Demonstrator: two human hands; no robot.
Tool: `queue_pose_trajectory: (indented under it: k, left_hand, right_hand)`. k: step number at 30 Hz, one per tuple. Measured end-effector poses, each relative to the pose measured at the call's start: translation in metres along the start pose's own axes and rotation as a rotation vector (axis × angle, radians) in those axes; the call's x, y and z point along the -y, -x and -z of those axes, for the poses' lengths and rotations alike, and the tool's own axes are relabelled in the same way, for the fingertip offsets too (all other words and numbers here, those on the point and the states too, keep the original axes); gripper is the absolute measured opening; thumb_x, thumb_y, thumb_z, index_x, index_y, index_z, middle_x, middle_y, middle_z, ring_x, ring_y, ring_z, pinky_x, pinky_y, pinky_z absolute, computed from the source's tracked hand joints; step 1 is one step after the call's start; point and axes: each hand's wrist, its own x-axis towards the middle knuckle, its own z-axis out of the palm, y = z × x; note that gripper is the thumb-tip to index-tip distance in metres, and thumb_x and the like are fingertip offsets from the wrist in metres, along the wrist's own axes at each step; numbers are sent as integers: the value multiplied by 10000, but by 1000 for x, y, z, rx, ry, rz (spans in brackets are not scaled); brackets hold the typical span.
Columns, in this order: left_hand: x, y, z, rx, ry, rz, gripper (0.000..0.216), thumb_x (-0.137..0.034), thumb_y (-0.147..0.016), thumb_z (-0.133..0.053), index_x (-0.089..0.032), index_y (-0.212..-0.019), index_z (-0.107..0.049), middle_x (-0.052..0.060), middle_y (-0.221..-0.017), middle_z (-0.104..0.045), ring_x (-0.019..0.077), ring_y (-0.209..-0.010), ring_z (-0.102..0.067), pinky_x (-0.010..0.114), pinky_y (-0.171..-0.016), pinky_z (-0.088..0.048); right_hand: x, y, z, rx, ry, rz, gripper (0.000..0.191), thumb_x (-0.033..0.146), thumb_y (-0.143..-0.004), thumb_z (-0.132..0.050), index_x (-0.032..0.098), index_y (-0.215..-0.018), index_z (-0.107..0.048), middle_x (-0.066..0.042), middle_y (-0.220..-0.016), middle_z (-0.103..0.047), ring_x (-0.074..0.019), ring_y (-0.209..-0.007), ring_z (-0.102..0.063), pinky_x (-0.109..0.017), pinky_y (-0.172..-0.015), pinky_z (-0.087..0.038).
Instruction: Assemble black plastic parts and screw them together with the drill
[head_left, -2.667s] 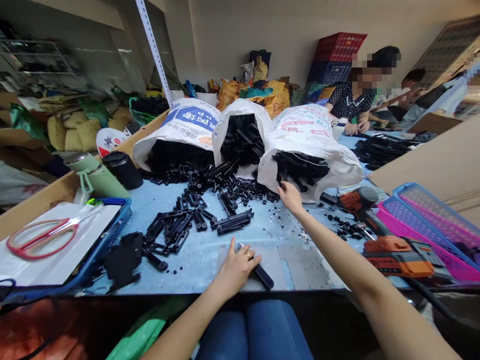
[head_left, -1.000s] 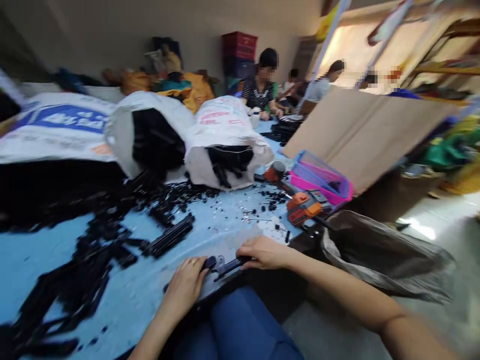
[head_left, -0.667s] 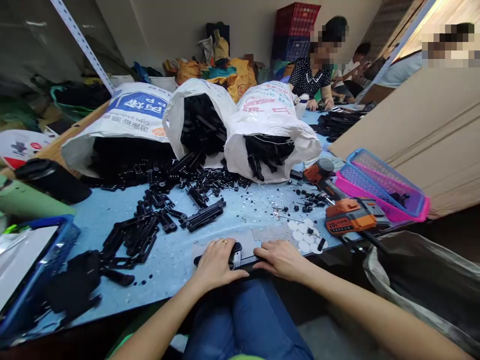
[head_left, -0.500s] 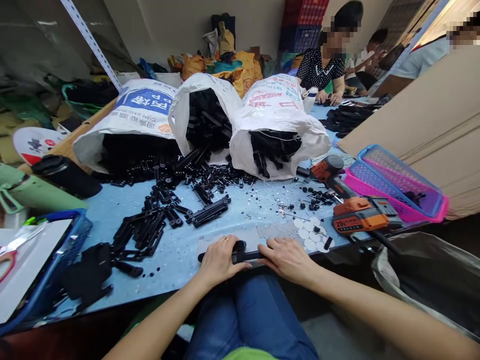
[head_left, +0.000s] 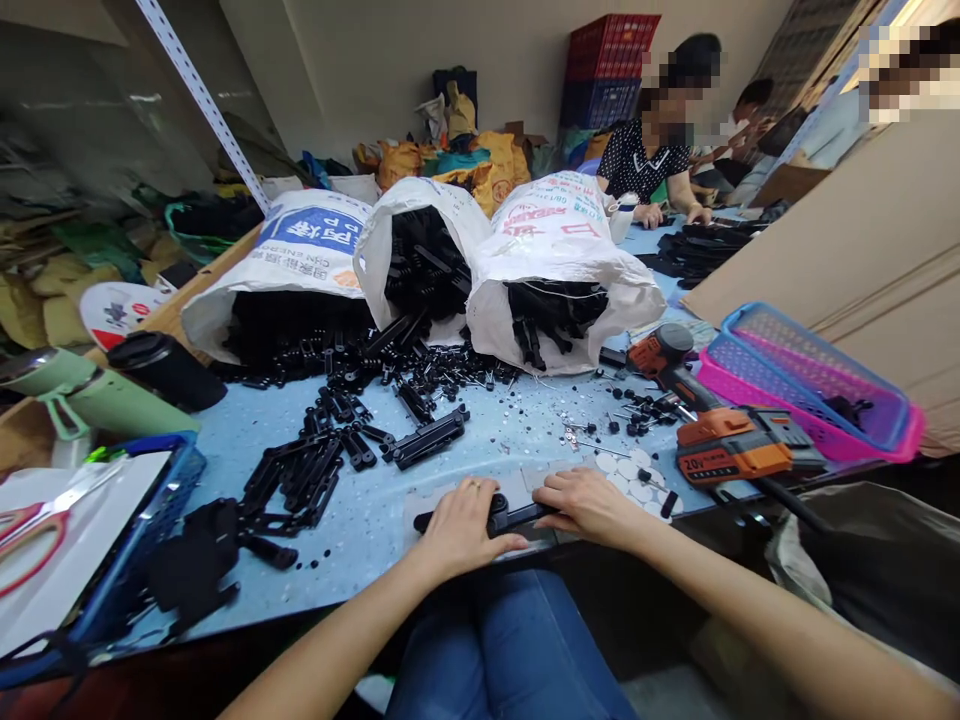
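Observation:
Both my hands rest at the near edge of a light blue table (head_left: 225, 440). My left hand (head_left: 459, 527) is curled over the left end of a long black plastic part (head_left: 507, 514) lying flat on a grey patch. My right hand (head_left: 586, 503) is closed on that part's right end. The middle of the part shows between the two hands. Loose black parts (head_left: 315, 470) are scattered just beyond, and a stacked pair of black bars (head_left: 429, 442) lies behind my left hand.
Three white sacks (head_left: 555, 260) of black parts lie open across the middle of the table. An orange cordless drill (head_left: 712, 430) and pink and blue baskets (head_left: 817, 390) are at right. A blue tray with scissors (head_left: 30, 525), a green bottle (head_left: 75, 400) and a black cup (head_left: 161, 368) sit at left. Other people work at the far end.
My right hand came back from the sack to the near edge and joined my left hand on the black part. The view swung right, then back to centre.

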Motion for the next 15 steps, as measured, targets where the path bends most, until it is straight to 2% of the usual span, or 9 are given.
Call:
queue_pose_trajectory:
  k: [2,3,5,8,9,11,13,15]
  left_hand:
    - [2,-42,5,-47,-31,-7,526,-549,-833,-434,-182,-1209,-412,110,-1168,-502,260,-1095,-452,381,-890,-380]
    - [6,-68,8,-74,-47,39,444,-456,-877,-407,-174,-1220,-408,114,-1166,-500,245,-1090,-454,368,-894,-380]
    - [18,-120,12,-103,-63,161,309,-241,-907,-358,-143,-1188,-443,136,-1132,-509,225,-1063,-469,342,-872,-391]
    - [38,-180,12,-106,-44,211,248,-68,-839,-389,-74,-1037,-538,184,-1061,-532,238,-1033,-488,343,-847,-404]
    - [42,-192,10,-102,-33,214,228,-40,-817,-404,-58,-984,-559,192,-1027,-544,239,-1018,-500,341,-843,-408]
    - [45,-202,5,-103,-3,207,201,-13,-795,-423,-44,-912,-582,191,-967,-567,238,-986,-524,337,-842,-409]
    - [41,-197,2,-122,36,186,180,-33,-802,-440,-54,-890,-596,179,-942,-583,236,-964,-542,340,-851,-406]
    - [34,-178,6,-160,85,161,170,-96,-825,-457,-83,-914,-602,155,-957,-597,229,-962,-549,339,-864,-402]
  right_hand:
    - [-7,4,-11,-27,-38,-8,396,513,-895,-347,194,-933,-578,-56,-874,-588,-173,-811,-521,-287,-688,-319]
    - [-7,7,-17,-42,-55,-18,394,506,-897,-348,193,-954,-581,-60,-887,-588,-177,-832,-518,-295,-711,-322]
    - [-7,13,-26,-59,-97,-37,384,490,-901,-351,195,-999,-577,-64,-893,-589,-179,-853,-518,-305,-740,-330]
    - [-16,18,-29,-71,-172,-90,355,464,-910,-350,213,-1041,-564,-55,-921,-592,-170,-879,-523,-294,-769,-358]
    - [-25,18,-27,-89,-180,-156,343,445,-917,-346,214,-1058,-556,-57,-956,-591,-167,-899,-523,-286,-785,-368]
    - [-56,13,-19,-135,-126,-425,308,380,-924,-352,204,-1090,-542,-72,-1027,-579,-170,-949,-516,-274,-811,-381]
    - [-96,7,-8,-165,-11,-767,286,298,-914,-368,173,-1115,-529,-111,-1066,-561,-203,-1002,-500,-289,-816,-389]
    - [-135,-1,0,-185,43,-937,295,215,-899,-353,114,-1117,-524,-176,-1073,-543,-260,-1043,-478,-339,-815,-389]
